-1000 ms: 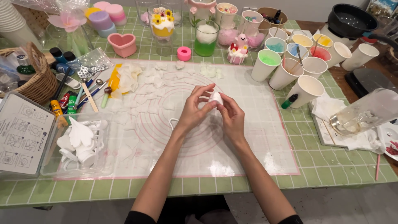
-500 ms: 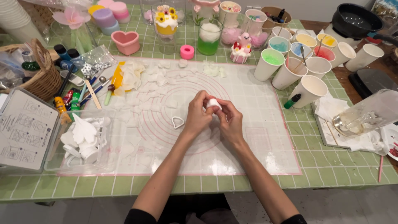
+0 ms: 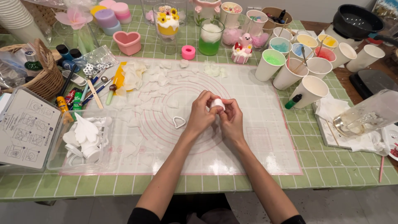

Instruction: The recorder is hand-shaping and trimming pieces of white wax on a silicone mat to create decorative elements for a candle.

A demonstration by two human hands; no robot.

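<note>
Both hands, left hand (image 3: 202, 115) and right hand (image 3: 232, 120), meet over the mat (image 3: 248, 137), fingers pinching a white lump (image 3: 217, 103) from opposite sides to shape it.

Fingers of the left hand (image 3: 202, 113) and right hand (image 3: 230, 119) cover most of a small white piece (image 3: 217, 103), leaving its shape unclear; it is perhaps a rolled wax petal. The frame's edge cuts off the stack of paper cups (image 3: 15, 18) at top left, the black pot (image 3: 357, 20) at top right and the clear jug (image 3: 371, 114) at right.
</note>
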